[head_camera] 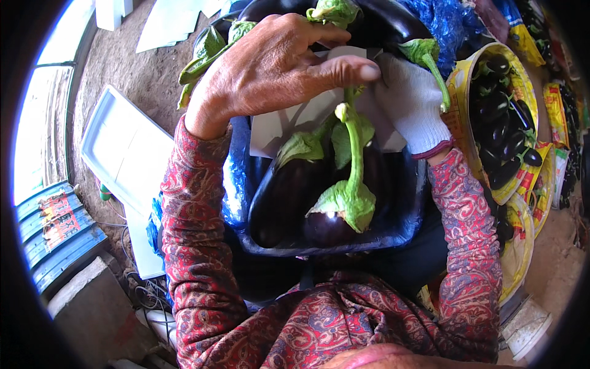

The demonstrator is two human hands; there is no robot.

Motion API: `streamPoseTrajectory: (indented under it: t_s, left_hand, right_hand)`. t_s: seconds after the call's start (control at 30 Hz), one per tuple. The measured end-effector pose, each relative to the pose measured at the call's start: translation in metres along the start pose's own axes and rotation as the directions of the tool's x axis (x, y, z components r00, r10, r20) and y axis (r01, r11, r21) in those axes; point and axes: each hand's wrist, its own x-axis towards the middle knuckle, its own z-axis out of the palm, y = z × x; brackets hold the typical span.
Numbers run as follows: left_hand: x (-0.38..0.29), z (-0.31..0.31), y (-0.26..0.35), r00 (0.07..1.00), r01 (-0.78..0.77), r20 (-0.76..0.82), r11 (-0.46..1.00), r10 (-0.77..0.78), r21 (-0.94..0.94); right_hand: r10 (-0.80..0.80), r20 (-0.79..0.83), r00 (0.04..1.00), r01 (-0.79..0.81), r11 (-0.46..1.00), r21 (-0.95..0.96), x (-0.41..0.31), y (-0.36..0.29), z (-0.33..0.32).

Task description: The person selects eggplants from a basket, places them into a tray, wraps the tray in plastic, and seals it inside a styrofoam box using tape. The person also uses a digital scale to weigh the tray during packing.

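Several dark eggplants with green stems lie in a container lined with blue plastic (pixel 322 251) before me. My left hand (pixel 281 67), bare, reaches over its far part, thumb and fingers apart, close to a green eggplant calyx (pixel 336 13). What its fingertips touch is unclear. My right hand (pixel 408 99) wears a white knitted glove and lies on or beside a sheet of pale paper (pixel 281 127); its fingers are largely hidden. Nearer to me, an eggplant (pixel 327 228) points its long stem away, over the paper. Another eggplant (pixel 272 203) lies left of it.
Yellow bags (pixel 461 87) at the right hold small eggplants (pixel 500 124). A white foam tray (pixel 133 143) and white sheets (pixel 168 23) lie at the left. Blue plastic film (pixel 438 27) is bunched at the far right. Cables (pixel 150 295) run along the lower left, near a concrete block (pixel 92 304).
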Motion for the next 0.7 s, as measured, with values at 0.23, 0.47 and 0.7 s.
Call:
streamPoseTrajectory:
  t_s: [0.23,0.47,0.7]
  left_hand:
    - [-0.003,0.015,-0.008,0.984,-0.083,-0.137,0.975,0.113,0.207]
    - [-0.006,0.022,-0.014,0.967,-0.112,-0.199,0.969,0.156,0.218]
    - [-0.002,0.024,-0.013,0.935,-0.161,-0.27,0.952,0.231,0.259]
  right_hand:
    - [-0.173,-0.288,0.942,0.079,0.947,-0.312,0.002,-0.012,0.006]
    - [-0.45,-0.347,0.823,0.376,0.889,-0.259,-0.007,-0.019,-0.013]
    - [-0.533,-0.222,0.817,0.556,0.829,0.057,-0.008,-0.021,-0.009]
